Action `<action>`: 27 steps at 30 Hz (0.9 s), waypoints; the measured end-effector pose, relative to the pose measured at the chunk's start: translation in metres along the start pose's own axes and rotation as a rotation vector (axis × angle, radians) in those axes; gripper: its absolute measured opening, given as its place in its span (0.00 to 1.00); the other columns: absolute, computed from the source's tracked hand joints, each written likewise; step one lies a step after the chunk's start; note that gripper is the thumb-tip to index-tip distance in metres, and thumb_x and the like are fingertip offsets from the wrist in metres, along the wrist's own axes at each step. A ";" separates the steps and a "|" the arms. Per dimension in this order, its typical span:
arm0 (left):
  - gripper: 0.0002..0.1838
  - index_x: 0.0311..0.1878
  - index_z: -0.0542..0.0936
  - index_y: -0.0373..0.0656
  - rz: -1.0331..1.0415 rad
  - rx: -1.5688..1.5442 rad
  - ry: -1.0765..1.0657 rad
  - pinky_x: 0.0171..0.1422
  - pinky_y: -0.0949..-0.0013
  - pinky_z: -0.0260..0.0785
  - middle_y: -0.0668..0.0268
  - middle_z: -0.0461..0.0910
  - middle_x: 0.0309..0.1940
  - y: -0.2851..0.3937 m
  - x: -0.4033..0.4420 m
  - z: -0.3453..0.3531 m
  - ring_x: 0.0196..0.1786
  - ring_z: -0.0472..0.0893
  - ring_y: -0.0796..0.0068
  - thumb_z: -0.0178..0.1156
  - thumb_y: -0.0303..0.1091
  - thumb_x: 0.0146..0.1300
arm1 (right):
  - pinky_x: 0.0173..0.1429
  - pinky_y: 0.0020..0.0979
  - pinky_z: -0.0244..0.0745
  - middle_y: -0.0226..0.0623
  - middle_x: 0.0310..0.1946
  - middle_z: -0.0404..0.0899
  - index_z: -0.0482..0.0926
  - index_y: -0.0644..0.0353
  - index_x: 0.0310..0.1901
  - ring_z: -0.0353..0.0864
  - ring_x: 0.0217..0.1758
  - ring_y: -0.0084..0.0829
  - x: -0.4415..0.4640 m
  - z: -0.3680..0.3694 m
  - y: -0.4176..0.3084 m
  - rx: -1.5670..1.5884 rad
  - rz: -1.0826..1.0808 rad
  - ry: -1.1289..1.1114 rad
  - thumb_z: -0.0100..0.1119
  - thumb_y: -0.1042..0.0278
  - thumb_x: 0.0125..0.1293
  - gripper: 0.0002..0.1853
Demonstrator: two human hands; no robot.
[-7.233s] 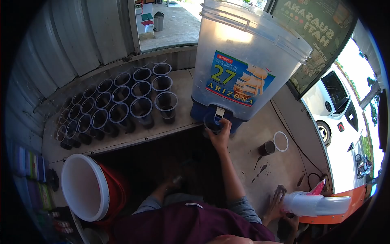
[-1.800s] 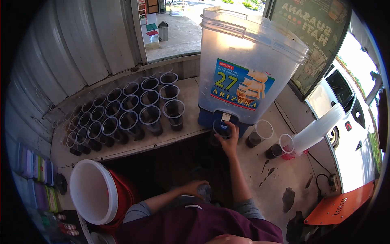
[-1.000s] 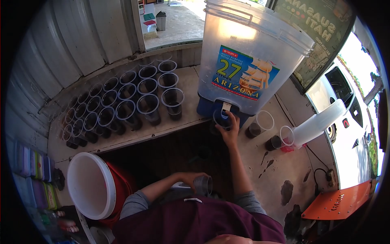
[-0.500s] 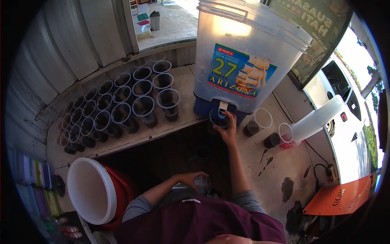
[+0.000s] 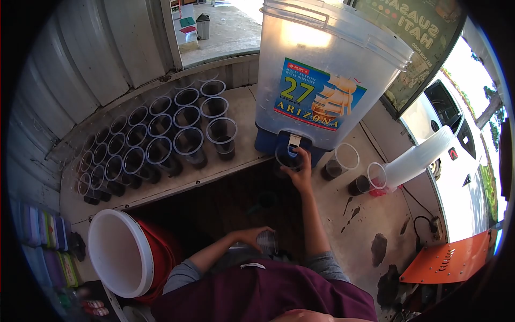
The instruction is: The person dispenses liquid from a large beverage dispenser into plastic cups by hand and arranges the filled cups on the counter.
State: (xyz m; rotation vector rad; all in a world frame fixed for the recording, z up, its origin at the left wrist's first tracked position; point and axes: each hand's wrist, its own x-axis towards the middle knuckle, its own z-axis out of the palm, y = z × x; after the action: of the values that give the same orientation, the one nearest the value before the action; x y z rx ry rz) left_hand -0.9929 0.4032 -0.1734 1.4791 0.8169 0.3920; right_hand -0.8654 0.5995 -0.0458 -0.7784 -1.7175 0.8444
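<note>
My right hand point(image 5: 301, 167) is closed around a clear plastic cup point(image 5: 286, 160) below the tap point(image 5: 294, 141) of a large water dispenser point(image 5: 268, 96). The cup looks dark inside; its fill level is hard to make out. Close to my body, my left hand point(image 5: 250, 237) grips another clear plastic cup point(image 5: 267, 242), which appears empty. Rows of plastic cups holding dark liquid point(image 5: 188, 140) stand on the counter left of the dispenser. To its right is one more cup with dark liquid point(image 5: 332, 170).
A stack of clear cups point(image 5: 416, 155) lies on its side at the right, near a small dark-filled cup point(image 5: 359, 185). A white-lined red bucket point(image 5: 153, 257) stands at lower left. An orange metal panel point(image 5: 448, 258) is at lower right. The counter point(image 5: 236, 166) curves around me.
</note>
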 end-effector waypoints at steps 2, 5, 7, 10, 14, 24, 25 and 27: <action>0.51 0.63 0.57 0.45 -0.015 -0.010 -0.001 0.65 0.66 0.54 0.59 0.63 0.59 0.002 -0.001 0.000 0.63 0.61 0.65 0.74 0.39 0.32 | 0.59 0.34 0.63 0.37 0.48 0.63 0.70 0.54 0.47 0.66 0.55 0.38 0.000 0.000 0.002 -0.009 0.001 -0.002 0.69 0.82 0.32 0.34; 0.51 0.63 0.57 0.45 -0.012 -0.019 0.003 0.65 0.66 0.54 0.59 0.63 0.58 -0.003 0.001 0.001 0.63 0.62 0.65 0.74 0.39 0.32 | 0.59 0.34 0.63 0.38 0.48 0.63 0.69 0.54 0.47 0.66 0.55 0.38 0.000 0.001 0.002 0.001 -0.012 0.001 0.69 0.82 0.32 0.34; 0.52 0.63 0.57 0.45 0.007 -0.016 0.009 0.65 0.66 0.54 0.59 0.63 0.58 -0.001 0.000 0.000 0.63 0.62 0.65 0.75 0.39 0.32 | 0.59 0.34 0.64 0.38 0.48 0.63 0.69 0.54 0.47 0.66 0.55 0.38 0.000 0.001 0.000 0.012 0.002 0.005 0.69 0.82 0.32 0.34; 0.51 0.62 0.57 0.44 -0.014 -0.007 0.000 0.65 0.66 0.54 0.59 0.63 0.58 0.001 -0.001 -0.001 0.62 0.62 0.65 0.75 0.39 0.32 | 0.60 0.34 0.63 0.38 0.48 0.63 0.69 0.54 0.47 0.66 0.55 0.37 0.000 0.002 0.001 0.001 -0.002 0.009 0.69 0.82 0.32 0.34; 0.51 0.62 0.57 0.44 -0.002 -0.027 0.004 0.65 0.67 0.54 0.59 0.63 0.58 -0.001 -0.001 0.000 0.63 0.62 0.66 0.75 0.39 0.32 | 0.59 0.34 0.64 0.38 0.48 0.63 0.69 0.54 0.47 0.66 0.55 0.37 0.000 0.002 -0.001 -0.012 -0.008 0.009 0.69 0.82 0.32 0.34; 0.52 0.63 0.58 0.43 0.019 -0.009 0.020 0.66 0.67 0.53 0.60 0.62 0.59 -0.011 0.001 0.001 0.64 0.60 0.67 0.75 0.38 0.32 | 0.58 0.32 0.63 0.35 0.47 0.64 0.67 0.56 0.49 0.66 0.54 0.34 -0.002 0.002 0.002 0.012 -0.026 0.001 0.70 0.80 0.34 0.35; 0.52 0.63 0.58 0.43 0.019 -0.009 0.020 0.66 0.67 0.53 0.60 0.62 0.59 -0.010 0.000 0.001 0.64 0.60 0.67 0.75 0.38 0.32 | 0.58 0.32 0.63 0.35 0.47 0.64 0.67 0.56 0.49 0.65 0.54 0.34 -0.002 0.002 0.001 0.008 -0.022 0.001 0.70 0.80 0.34 0.35; 0.49 0.62 0.58 0.44 0.020 0.000 0.023 0.66 0.67 0.54 0.59 0.63 0.59 -0.007 -0.001 0.001 0.63 0.62 0.66 0.75 0.35 0.33 | 0.58 0.33 0.63 0.35 0.47 0.64 0.67 0.56 0.49 0.65 0.54 0.34 -0.001 0.002 0.003 -0.003 -0.020 0.001 0.70 0.80 0.34 0.35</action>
State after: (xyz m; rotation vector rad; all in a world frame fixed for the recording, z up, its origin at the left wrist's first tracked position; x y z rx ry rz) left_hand -0.9944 0.4010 -0.1800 1.4859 0.8208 0.4246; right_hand -0.8670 0.5997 -0.0499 -0.7626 -1.7233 0.8272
